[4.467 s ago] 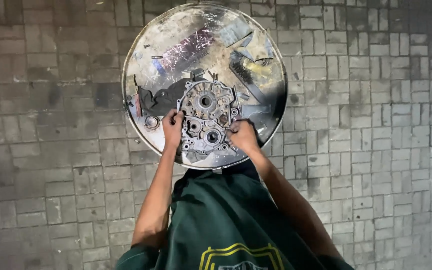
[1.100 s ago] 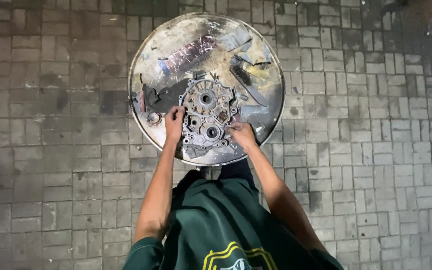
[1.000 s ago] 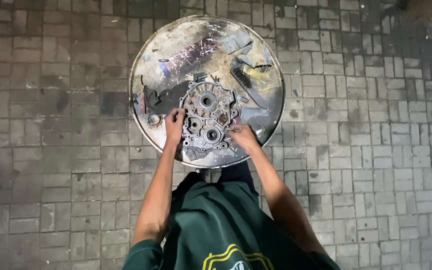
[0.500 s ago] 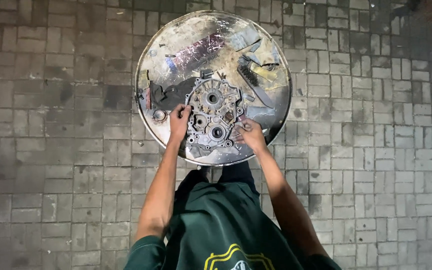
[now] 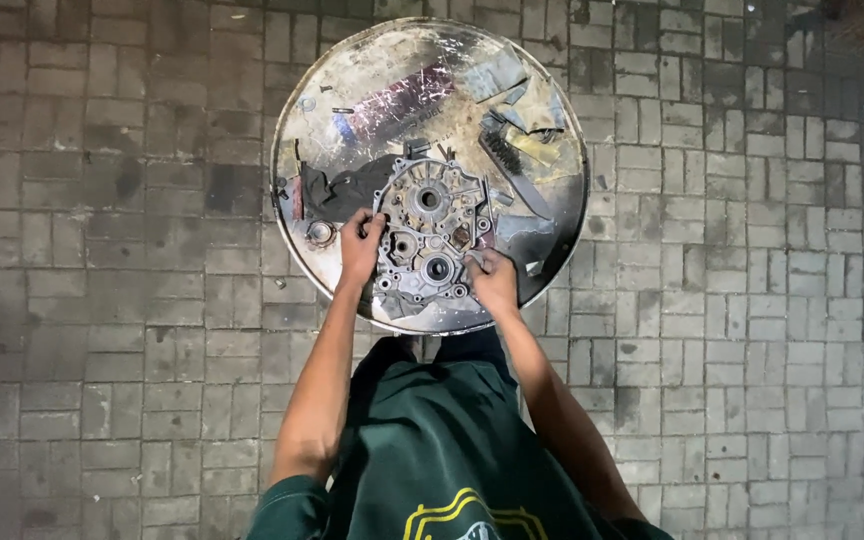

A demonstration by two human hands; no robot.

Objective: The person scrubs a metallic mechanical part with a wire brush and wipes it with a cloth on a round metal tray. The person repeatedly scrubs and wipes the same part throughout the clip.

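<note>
Engine crankcase half (image 5: 430, 232), grey cast metal with round bearing bores, lay flat in the lower middle of a round metal tray (image 5: 352, 70), between the two hands. Left hand (image 5: 360, 243) sat at the casing's 9 o'clock edge, fingers curled over the rim and closed on it. Right hand (image 5: 495, 281) sat at the casing's 4 o'clock corner, fingers bent down against the edge; whether gripping or only pressing, cannot tell. Both forearms ran up from 6 o'clock, bare, spreading apart toward the shoulders and converging on the casing, elbows slightly bent. Green garment (image 5: 442, 450) with yellow trim filled the bottom centre, below the tray's near rim.

Dark rag (image 5: 337, 190) lay crumpled at the casing's 10 o'clock, just beside the left hand. Small round bearing-like part (image 5: 320, 233) rested at 9 o'clock of the left hand, near the tray's rim. Brush (image 5: 514, 170) and scattered flat metal scraps lay at 1 to 2 o'clock of the casing, apart from both hands. Tray surface smeared and shiny, streaked at 12 o'clock. Grey brick paving (image 5: 102, 250) surrounded the tray on all sides.
</note>
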